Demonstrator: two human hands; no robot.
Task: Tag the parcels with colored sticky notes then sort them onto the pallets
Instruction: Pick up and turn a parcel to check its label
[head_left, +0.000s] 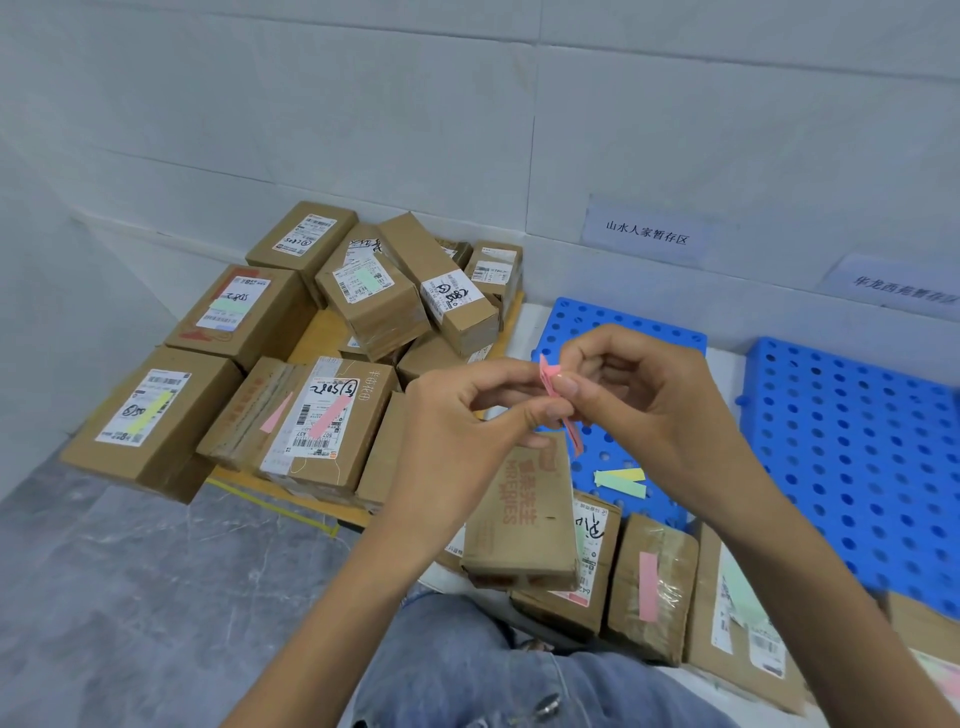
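Both hands raised over lap, left hand (457, 410) and right hand (623, 384) pinching pink sticky note (553, 384) between fingertips, long axis near vertical. Untagged parcel (524, 525) directly below grip, long axis running away. Spare green and yellow notes (621, 480) on otherwise bare blue pallet (623, 332).

My left hand (467, 415) and right hand (639, 395) pinch pink notes (551, 382) together above brown parcel (524, 525). Blue pallet (852, 447) right, tagged parcels (291, 353) piled left.
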